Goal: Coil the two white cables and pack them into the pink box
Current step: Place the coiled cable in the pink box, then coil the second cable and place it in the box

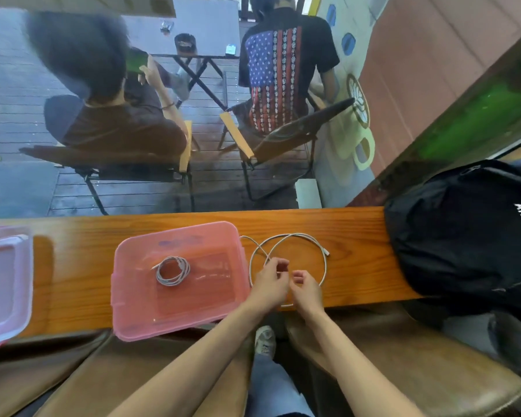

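One coiled cable (172,271) lies inside your pink box (139,311); the loose cable (295,236) loops on the wooden counter (82,266) beside it, pinched by your left hand (269,282) and right hand (306,287). A black backpack (463,236) sits right, a lid (5,284) left.

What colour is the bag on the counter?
Black backpack with white lettering, head view.

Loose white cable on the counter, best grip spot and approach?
Grip the loose cable on its far arc, from above with the fingers pinching across it. It lies flat in open loops on the wooden counter, clear of the pink box there. Near side is under both hands.
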